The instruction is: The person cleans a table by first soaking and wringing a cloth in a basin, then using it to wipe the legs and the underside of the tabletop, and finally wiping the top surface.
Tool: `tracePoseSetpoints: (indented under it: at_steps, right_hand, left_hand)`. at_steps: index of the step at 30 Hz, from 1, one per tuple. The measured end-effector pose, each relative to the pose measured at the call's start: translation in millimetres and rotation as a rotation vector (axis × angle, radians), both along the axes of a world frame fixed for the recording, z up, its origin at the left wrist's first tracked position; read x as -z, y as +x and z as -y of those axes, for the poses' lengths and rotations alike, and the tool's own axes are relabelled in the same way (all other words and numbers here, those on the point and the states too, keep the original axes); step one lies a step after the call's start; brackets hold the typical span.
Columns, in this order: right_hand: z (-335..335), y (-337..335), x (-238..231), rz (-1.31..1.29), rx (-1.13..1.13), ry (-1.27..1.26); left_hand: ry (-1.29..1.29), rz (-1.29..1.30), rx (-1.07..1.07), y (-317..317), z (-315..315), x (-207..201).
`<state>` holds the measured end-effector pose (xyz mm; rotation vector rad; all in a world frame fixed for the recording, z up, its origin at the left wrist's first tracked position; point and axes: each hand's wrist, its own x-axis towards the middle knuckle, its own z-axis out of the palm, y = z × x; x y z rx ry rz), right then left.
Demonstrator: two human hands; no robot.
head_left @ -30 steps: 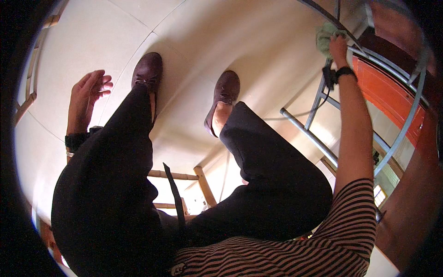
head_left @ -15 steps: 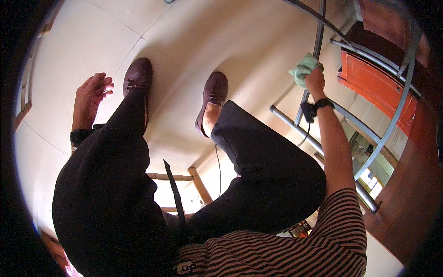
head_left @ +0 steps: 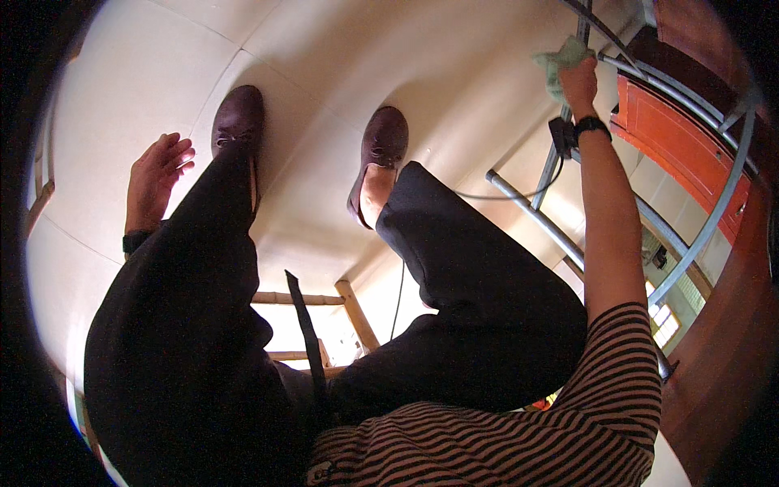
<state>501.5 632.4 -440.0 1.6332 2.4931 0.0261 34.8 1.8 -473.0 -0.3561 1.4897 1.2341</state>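
Note:
At the upper right, my right hand (head_left: 579,85) is closed on a pale green cloth (head_left: 553,71). The cloth lies against a dark upright bar of a grey metal tube frame (head_left: 527,207), and the fingers partly hide where they meet. A black band with a small black box (head_left: 560,134) and a cable is on that wrist. My left hand (head_left: 156,178) hovers beside my left knee, palm partly turned up, fingers loosely apart and holding nothing.
Curved tubes of the frame (head_left: 690,256) arc around my right forearm. Behind them stands a red-orange wooden cabinet front (head_left: 682,150). My brown shoes (head_left: 384,134) rest on the pale tiled floor (head_left: 316,49). Below my legs shows a bamboo-like wooden seat frame (head_left: 357,312).
My right hand has moved up and slightly right along the bar with the cloth, and the arm reaches farther out. The cable now loops leftward. My left hand has barely shifted.

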Motion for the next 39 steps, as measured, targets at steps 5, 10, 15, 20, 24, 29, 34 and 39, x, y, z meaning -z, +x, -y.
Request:
tracePoseSetpoints:
  at_steps: [5,10,15,20,24,29,34,39]
  right_hand:
    - [96,37,-28,-0.075,0.053,-0.134]
    - [74,47,-15,0.147,0.244,-0.055]
    - [32,9,-56,-0.102,0.042,0.364]
    - [50,-133,-104,-0.718,-0.32,-0.01]
    - [104,-199,-31,-0.146,-0.734,0.38]
    - [27,-130,-22,-0.072,-0.381,0.334]
    - [-34,-140,-14,-0.093,0.109,0.017]
    - [69,-198,20,-0.068,-0.568,0.631]
  left_hand:
    - [0.078,-0.056,-0.025,2,-7,-3]
    - [0.041,0.087,-0.056,8,-6,6]
    - [0.048,0.071,-0.074,8,0,11]
    - [0.102,0.096,-0.089,9,-10,10]
    - [0.096,0.03,-0.065,11,-16,6]
    - [0.068,0.01,-0.061,7,-6,4]
    - [0.014,0.015,-0.112,8,4,11]
    - [0.042,0.081,-0.091,12,0,12]
